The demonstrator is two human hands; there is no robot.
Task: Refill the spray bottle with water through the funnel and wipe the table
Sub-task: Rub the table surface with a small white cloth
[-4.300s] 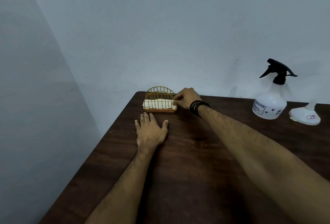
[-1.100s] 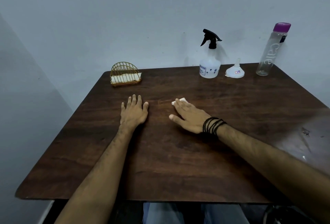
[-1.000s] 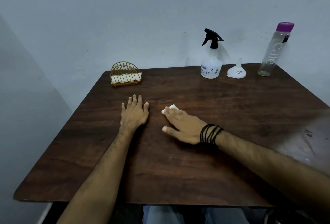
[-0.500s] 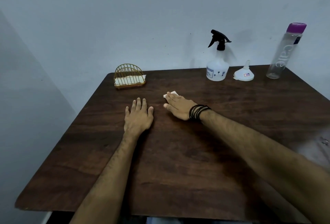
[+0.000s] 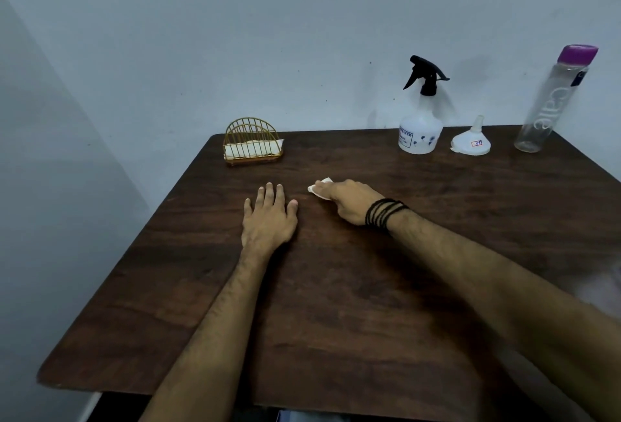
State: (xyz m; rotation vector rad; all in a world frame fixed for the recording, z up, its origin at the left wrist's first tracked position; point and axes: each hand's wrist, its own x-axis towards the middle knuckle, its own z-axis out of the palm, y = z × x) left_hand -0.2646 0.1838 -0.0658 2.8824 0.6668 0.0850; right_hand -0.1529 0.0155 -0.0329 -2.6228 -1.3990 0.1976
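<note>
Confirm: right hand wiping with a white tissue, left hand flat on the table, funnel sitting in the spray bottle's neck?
Not quite. The head view shows the funnel upside down on the table beside the capped spray bottle. The rest holds: right hand on tissue, left hand flat.

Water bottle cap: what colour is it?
Purple, on the tall clear water bottle; seen in the head view.
</note>
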